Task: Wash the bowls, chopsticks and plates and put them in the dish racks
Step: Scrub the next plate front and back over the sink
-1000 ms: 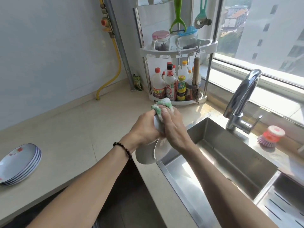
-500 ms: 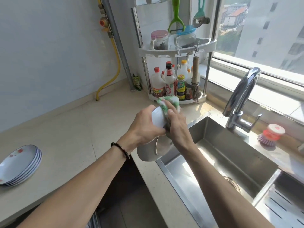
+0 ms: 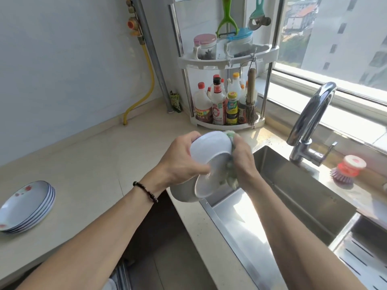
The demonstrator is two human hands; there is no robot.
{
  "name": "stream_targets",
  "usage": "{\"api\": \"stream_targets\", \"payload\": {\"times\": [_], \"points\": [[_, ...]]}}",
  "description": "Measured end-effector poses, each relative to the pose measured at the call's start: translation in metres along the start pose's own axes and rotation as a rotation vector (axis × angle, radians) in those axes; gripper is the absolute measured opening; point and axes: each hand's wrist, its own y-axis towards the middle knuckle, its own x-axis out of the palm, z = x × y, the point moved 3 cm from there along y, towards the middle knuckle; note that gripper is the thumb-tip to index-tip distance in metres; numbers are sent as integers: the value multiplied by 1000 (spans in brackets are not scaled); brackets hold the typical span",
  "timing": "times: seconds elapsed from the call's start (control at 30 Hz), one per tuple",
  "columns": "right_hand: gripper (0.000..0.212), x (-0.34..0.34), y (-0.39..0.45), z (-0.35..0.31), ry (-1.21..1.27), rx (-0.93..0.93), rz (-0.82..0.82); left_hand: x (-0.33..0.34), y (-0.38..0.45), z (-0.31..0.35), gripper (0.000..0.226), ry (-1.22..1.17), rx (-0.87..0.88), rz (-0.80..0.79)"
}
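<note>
Clearly the left hand (image 3: 182, 164) is gripping a bowl (image 3: 209, 149) beside the sink (image 3: 293, 195) while the right hand (image 3: 240, 160) is clutching a sponge (image 3: 230, 176); soapy fingers could be letting it slip.

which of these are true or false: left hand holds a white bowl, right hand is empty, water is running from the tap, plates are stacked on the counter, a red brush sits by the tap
1. The left hand holds a white bowl: true.
2. The right hand is empty: false, it grips a green sponge against the bowl.
3. Water runs from the tap: false, no stream shows.
4. Plates are stacked on the counter: true.
5. A red brush sits by the tap: true.
</note>
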Motion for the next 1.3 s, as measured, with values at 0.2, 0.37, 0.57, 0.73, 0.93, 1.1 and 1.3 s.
{"api": "stream_targets", "payload": {"times": [0.2,0.37,0.57,0.73,0.93,1.1,1.3], "points": [[33,-21,10,10,-86,142,73,-8,-3,0,49,-236,-114,-186],[34,-4,8,-11,-214,-72,-95,6,10,3,45,15,-146,-324],[51,18,-9,3,-291,-395,-201,11,12,-12,52,36,-93,-67],[53,18,-5,7,-197,-286,-109,7,11,-12,43,81,-75,20],[52,21,-1,13,-58,-183,-143,6,6,-13,42,152,-64,26],[46,40,-12,2,-219,-412,-178,5,9,-13,48,74,-59,83],[35,-1,12,6,-101,28,41,2,-12,-14,42,-165,-11,92]]}}
